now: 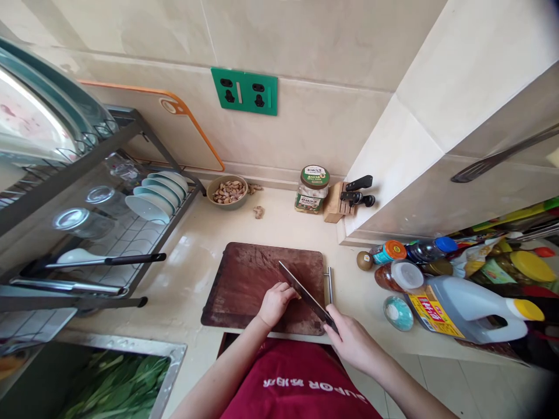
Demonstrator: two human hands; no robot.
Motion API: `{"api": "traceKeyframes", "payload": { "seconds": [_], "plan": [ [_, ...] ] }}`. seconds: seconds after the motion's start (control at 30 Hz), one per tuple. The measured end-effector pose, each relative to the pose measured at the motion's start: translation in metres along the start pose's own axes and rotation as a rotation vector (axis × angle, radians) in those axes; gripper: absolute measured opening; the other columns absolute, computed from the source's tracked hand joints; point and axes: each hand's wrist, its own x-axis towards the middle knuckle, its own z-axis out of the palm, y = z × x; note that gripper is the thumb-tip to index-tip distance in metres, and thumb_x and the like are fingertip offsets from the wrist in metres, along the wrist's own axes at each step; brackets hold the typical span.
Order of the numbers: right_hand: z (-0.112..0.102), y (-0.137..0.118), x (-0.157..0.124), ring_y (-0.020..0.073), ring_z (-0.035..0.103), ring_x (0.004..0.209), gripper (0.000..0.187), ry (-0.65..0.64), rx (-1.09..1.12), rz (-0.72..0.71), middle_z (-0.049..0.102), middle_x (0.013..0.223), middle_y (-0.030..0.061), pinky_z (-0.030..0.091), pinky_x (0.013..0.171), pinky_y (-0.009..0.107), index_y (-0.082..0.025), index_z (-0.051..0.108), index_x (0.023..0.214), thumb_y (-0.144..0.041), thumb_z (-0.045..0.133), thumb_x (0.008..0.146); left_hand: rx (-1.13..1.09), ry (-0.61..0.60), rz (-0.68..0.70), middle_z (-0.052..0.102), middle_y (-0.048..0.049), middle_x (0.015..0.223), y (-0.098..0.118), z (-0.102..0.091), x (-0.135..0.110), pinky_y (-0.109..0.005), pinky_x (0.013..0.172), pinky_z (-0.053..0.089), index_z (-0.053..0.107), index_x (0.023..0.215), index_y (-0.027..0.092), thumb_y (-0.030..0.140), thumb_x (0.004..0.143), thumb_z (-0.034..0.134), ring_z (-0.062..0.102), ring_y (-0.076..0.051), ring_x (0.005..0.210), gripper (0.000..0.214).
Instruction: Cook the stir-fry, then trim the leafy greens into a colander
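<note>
A dark brown cutting board (257,273) lies on the counter in front of me. My right hand (356,338) is wrapped round the black handle of a kitchen knife (303,293). Its blade slants up and left over the board. Close to the blade's left side, my left hand (277,304) rests on the board with its fingers curled together. Whatever is under those fingertips is too small and hidden to name.
Behind the board are a bowl of garlic cloves (229,193), a ginger piece (258,212), a lidded jar (312,189) and a knife block (335,203). A dish rack (170,218) and a sink with leafy greens (117,381) are left. Bottles and a large jug (469,305) crowd the right.
</note>
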Motion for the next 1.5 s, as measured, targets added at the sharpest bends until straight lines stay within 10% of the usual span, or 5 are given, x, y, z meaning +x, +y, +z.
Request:
{"api": "traceKeyframes", "payload": {
  "seconds": [0.63,1.0,1.23,1.37,1.5],
  "plan": [
    [-0.005,-0.002,0.010,0.0151,0.056,0.066,0.004,-0.028,0.000,-0.026,0.058,0.074,0.0009,0.034,0.056,0.022,-0.022,0.040,0.088,-0.024,0.039,0.085,-0.022,0.045,0.029,0.061,-0.0006,0.077,-0.004,0.001,-0.003,-0.022,0.070,0.044,0.066,0.085,0.023,0.024,0.087,0.045,0.054,-0.012,0.074,0.022],
    [0.042,0.008,0.046,0.0153,0.056,0.062,0.019,0.212,0.147,-0.091,0.060,0.072,0.0008,0.039,0.057,0.023,-0.019,0.045,0.098,-0.032,0.037,0.087,-0.086,0.120,0.001,0.064,-0.0034,0.087,0.000,0.008,-0.006,-0.026,0.077,0.048,0.065,0.089,0.021,0.023,0.087,0.043,0.058,-0.013,0.082,0.022],
    [0.018,0.023,0.018,0.0193,0.062,0.082,0.028,0.204,-0.030,-0.161,0.065,0.096,0.0056,0.045,0.072,0.028,-0.021,0.046,0.113,-0.028,0.039,0.087,-0.167,0.536,-0.312,0.061,-0.0038,0.089,-0.009,-0.080,-0.008,-0.026,0.076,0.048,0.060,0.091,0.019,0.029,0.084,0.049,0.058,-0.014,0.083,0.016],
    [0.025,0.029,0.010,0.0207,0.059,0.090,0.039,0.170,-0.223,-0.227,0.061,0.103,0.0060,0.045,0.078,0.030,-0.025,0.046,0.121,-0.017,0.046,0.082,-0.192,0.202,-0.128,0.060,-0.0021,0.086,0.009,-0.118,0.011,-0.021,0.073,0.046,0.061,0.085,0.019,0.024,0.082,0.050,0.057,-0.012,0.080,0.012],
    [0.028,0.028,0.010,0.0207,0.057,0.086,0.044,0.165,-0.329,-0.246,0.060,0.095,0.0042,0.044,0.075,0.030,-0.028,0.050,0.117,-0.011,0.051,0.077,-0.081,-0.329,0.071,0.061,-0.0015,0.085,0.032,-0.093,0.030,-0.021,0.071,0.045,0.064,0.082,0.021,0.015,0.075,0.054,0.058,-0.013,0.078,0.014]
  ]
}}
